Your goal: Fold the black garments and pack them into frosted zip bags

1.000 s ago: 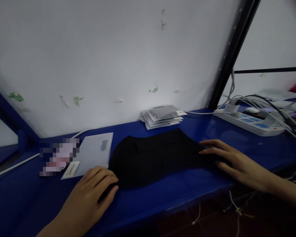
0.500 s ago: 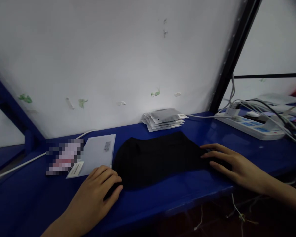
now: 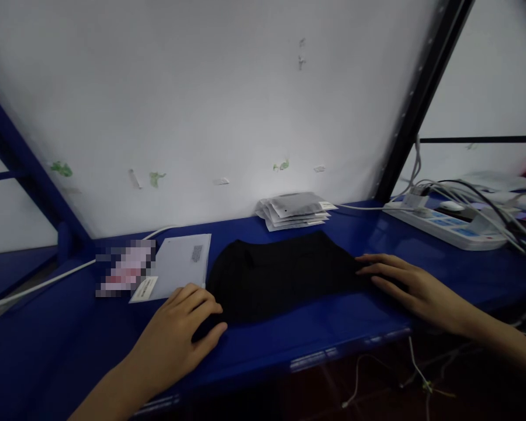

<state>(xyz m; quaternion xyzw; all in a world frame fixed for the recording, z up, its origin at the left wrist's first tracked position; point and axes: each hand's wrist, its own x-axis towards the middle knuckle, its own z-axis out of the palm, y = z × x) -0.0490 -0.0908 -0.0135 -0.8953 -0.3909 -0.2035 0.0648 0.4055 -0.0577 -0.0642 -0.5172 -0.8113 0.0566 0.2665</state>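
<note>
A black cloth garment (image 3: 284,275), its exact kind not clear, lies spread flat on the blue table (image 3: 263,345). At its left end rests my left hand (image 3: 182,330), fingers slightly bent with the tips at the cloth's edge and the thumb apart. My right hand (image 3: 403,286) lies at the narrower right end, its fingers stretched out and spread, tips touching the cloth. Neither hand grips it. Just beyond my left hand is a flat frosted plastic bag (image 3: 182,263) with a printed label and a white sticker.
Behind the cloth, against the white wall (image 3: 228,105), sits a stack of packed frosted bags (image 3: 296,210). A blurred-out pinkish object (image 3: 127,269) lies at left by a white cable. On the right stands a white power strip (image 3: 447,225) with tangled cables.
The view has shifted slightly, so everything sits a little differently in the picture. Both hands stay at the two ends of the cloth, which still lies flat.
</note>
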